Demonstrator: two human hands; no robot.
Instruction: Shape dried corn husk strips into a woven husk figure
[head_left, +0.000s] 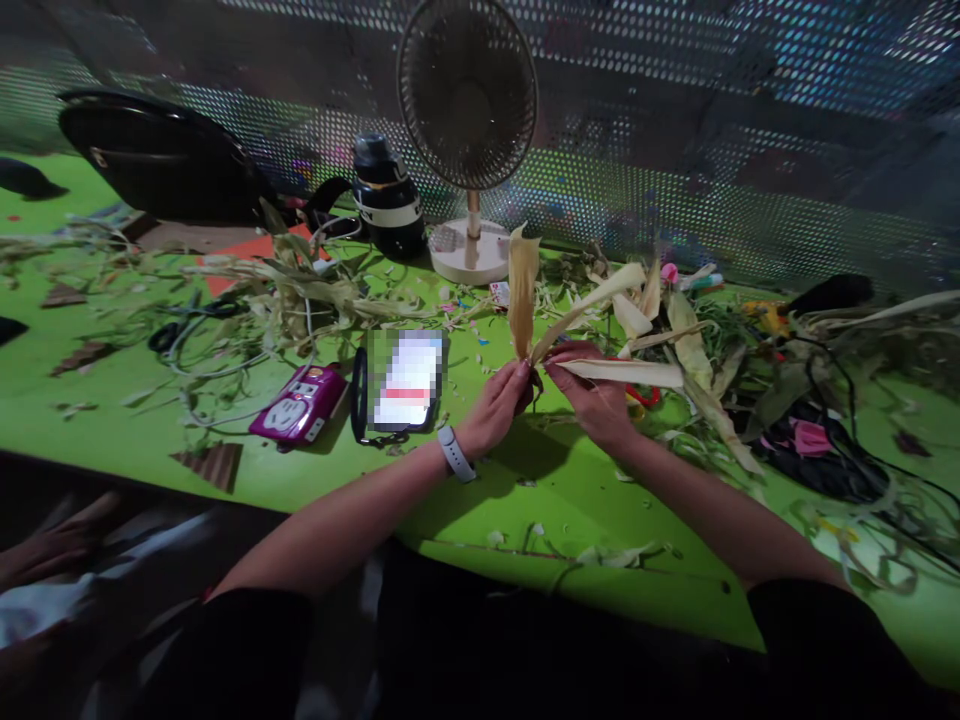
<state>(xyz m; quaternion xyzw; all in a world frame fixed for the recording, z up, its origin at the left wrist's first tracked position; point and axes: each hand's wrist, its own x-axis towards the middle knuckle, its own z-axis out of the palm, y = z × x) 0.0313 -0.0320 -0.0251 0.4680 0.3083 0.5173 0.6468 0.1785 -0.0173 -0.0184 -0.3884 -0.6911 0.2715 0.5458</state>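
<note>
Green table (pixel 480 515): was littered toward its far edge | fan (pixel 469 100): stood near that far edge | dried husk bundle (pixel 523 300): was held above the table, between far and front edges | left hand (pixel 491 405): fingers were closed round bundle's base | right hand (pixel 600 405): fingers pinched it just beside the left | phone (pixel 409 385): lay toward front edge, screen lit

A desk fan (pixel 469 100) and black water bottle (pixel 388 205) stand before you, beyond a smartphone (pixel 409 385) and purple power strip (pixel 298 406).
</note>
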